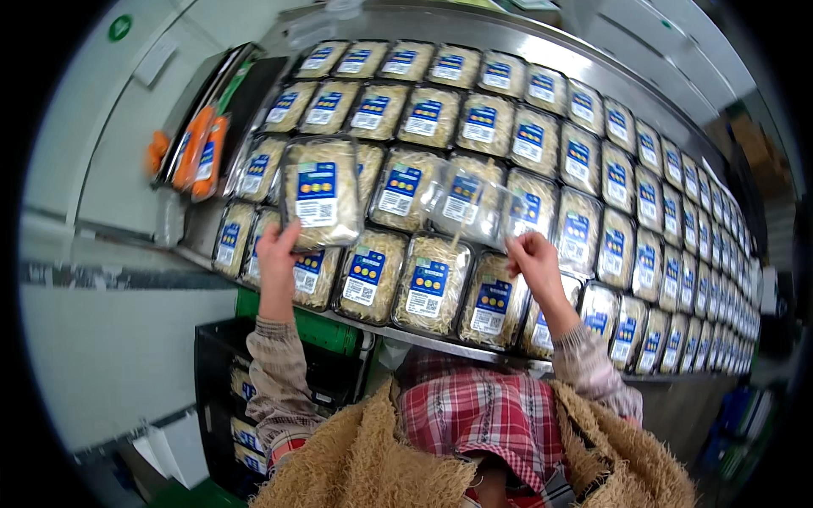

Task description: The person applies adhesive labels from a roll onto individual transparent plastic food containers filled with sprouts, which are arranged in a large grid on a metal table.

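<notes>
My left hand [279,247] grips the near left corner of a black tray of bean sprouts [346,197], sealed with clear film. It is raised above the rows of similar trays, its blue and white label facing up. Between the thumb and fingers of my right hand [530,257] is the edge of a clear, see-through plastic piece [489,222]; whether it is a film, bag or lid I cannot tell. This piece covers part of the trays below it. Close to my right wrist, in the front row, lies another sprout tray [489,298].
Rows of sprout trays [429,117] cover the steel table [552,47]. Bagged carrots [203,152] lie in a black crate [248,95] at the left end. Below the table's front edge, a black crate [213,368] holds several more packs.
</notes>
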Demonstrator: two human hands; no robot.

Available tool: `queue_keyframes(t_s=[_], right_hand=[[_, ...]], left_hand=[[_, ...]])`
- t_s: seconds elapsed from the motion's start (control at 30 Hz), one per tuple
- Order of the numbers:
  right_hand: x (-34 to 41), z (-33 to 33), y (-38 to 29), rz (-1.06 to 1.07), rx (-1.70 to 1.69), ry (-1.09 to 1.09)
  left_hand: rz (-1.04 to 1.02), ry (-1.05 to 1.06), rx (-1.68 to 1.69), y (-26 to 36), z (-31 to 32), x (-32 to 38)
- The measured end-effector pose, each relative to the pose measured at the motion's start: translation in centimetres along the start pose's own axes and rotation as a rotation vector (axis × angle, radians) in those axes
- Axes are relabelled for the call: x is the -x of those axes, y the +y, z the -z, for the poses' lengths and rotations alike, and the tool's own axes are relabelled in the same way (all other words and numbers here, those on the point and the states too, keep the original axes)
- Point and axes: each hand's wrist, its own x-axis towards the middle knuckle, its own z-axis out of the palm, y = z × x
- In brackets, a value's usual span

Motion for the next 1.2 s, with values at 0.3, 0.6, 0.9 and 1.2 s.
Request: queue_keyframes(t_s=[0.3,0.6,0.9,1.2], right_hand=[[-3.0,-1.2,0.2,-0.088,-0.055,0.022],[3.4,0.4,-1.7,0.001,0.067,-0.193],[8.5,4.2,3.2,-0.061,-0.116,-0.028],[10.5,-0.8,6.6,-0.236,0.054,-0.289]], left_hand=[[-0.549,0.373,-1.039,-6.7,-0.9,-7.4],[0.133,-0.303,-0.036,-4.0,-13.8,5.1],[0.099,-0.038,0.232,-2.1,-8.2,1.6],[-0.051,0.272,0.267,-1.9,-0.9,2.2]])
